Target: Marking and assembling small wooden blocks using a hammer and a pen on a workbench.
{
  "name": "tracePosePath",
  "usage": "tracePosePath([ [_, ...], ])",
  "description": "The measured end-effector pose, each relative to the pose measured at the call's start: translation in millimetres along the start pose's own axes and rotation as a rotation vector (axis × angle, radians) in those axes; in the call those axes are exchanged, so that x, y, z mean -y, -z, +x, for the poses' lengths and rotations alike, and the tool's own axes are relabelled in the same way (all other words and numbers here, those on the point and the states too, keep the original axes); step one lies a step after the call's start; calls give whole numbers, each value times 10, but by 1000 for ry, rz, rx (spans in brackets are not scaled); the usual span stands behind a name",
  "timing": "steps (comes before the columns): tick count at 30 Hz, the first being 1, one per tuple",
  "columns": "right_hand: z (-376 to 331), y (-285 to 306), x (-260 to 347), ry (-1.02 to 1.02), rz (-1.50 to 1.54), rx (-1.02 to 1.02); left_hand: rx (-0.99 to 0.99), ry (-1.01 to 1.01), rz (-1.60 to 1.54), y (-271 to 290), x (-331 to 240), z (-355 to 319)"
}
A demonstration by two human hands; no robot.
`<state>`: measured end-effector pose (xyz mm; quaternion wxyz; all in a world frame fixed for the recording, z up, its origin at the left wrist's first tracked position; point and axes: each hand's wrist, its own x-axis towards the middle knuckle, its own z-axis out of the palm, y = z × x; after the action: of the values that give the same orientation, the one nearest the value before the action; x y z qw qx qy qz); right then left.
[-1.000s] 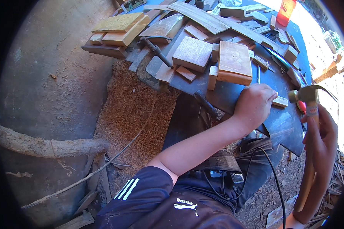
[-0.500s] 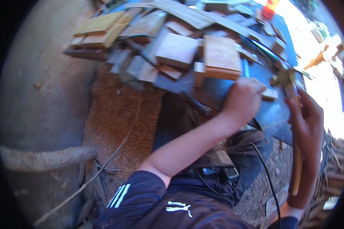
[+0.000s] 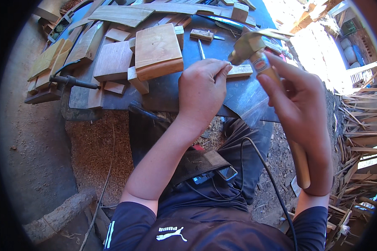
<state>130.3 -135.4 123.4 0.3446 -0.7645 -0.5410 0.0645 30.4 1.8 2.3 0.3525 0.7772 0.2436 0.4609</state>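
Right hand wrapped around the wooden handle of a claw hammer, grip pressed closed on the shaft, head raised above the dark desk and tilted toward the left hand. Left hand rests on the desk top with fingertips pinched together near the hammer head — what they pinch is too small to make out, possibly a nail. Just beside those fingertips lies a small wood strip, flat on the desk. Further left sits a thick wooden block on top of other offcuts, and a black-handled tool lies across boards at the desk's edge. A black cable runs down over the person's lap. Risk, as a judgement: the hammer head hangs very near the left fingertips, so a blow falling slightly off line could strike them; the shaft is held low — a glancing hit could also skid the small wood strip across the smooth desk. Sawdust underfoot and loose offcuts add clutter.
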Motion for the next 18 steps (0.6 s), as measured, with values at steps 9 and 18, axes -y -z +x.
tracePosePath([
  [9,26,-37,-19,132,-121,-19,4,82,-32,45,-65,2],
  [18,57,24,34,145,-184,21,13,35,0,20,-7,10],
])
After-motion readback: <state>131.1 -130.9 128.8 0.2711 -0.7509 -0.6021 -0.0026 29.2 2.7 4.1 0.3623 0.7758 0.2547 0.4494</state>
